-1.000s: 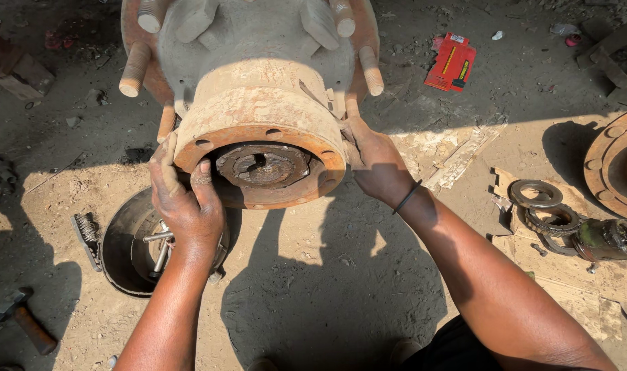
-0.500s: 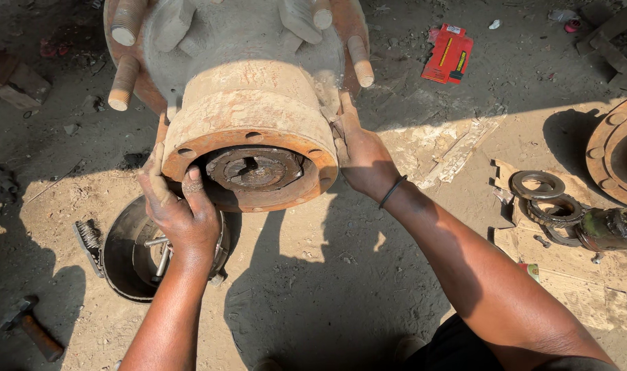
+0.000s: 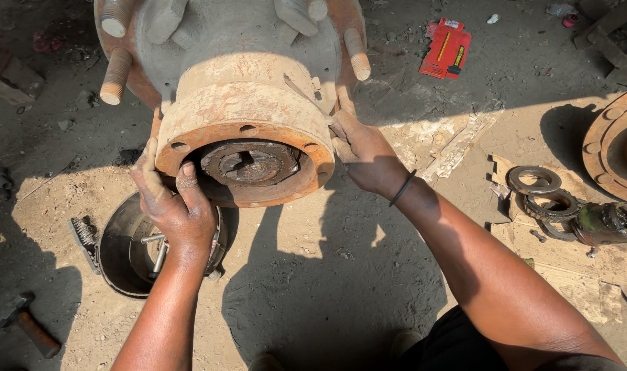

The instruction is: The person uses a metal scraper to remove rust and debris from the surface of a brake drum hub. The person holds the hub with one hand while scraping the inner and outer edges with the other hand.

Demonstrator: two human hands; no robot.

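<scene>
1. Gripping the rusty wheel hub (image 3: 248,110) from both sides, the person is working over sandy ground (image 3: 327,275) in the head view, the only view there is.
2. The left hand (image 3: 176,206) is curling around the lower left of the hub's flange, thumb pressing on the flange face beside the central axle end (image 3: 250,163), fingers wrapping behind the rim.
3. The right hand (image 3: 365,154) is lying flat and mostly open against the hub's right side, fingers spreading along the flange edge, a dark band sitting on the wrist.
4. The hub is occupying the upper middle of the view, its open end facing the camera, with threaded studs (image 3: 357,53) sticking out of the wider plate behind it.
5. A round metal pan (image 3: 124,257) holding tools is lying on the ground under the left forearm, with a wire brush (image 3: 85,237) just beside it.
6. A hammer (image 3: 28,323) is lying at lower left.
7. Bearing rings (image 3: 542,192) are resting on cardboard at right, near a red packet (image 3: 445,48) farther up.
</scene>
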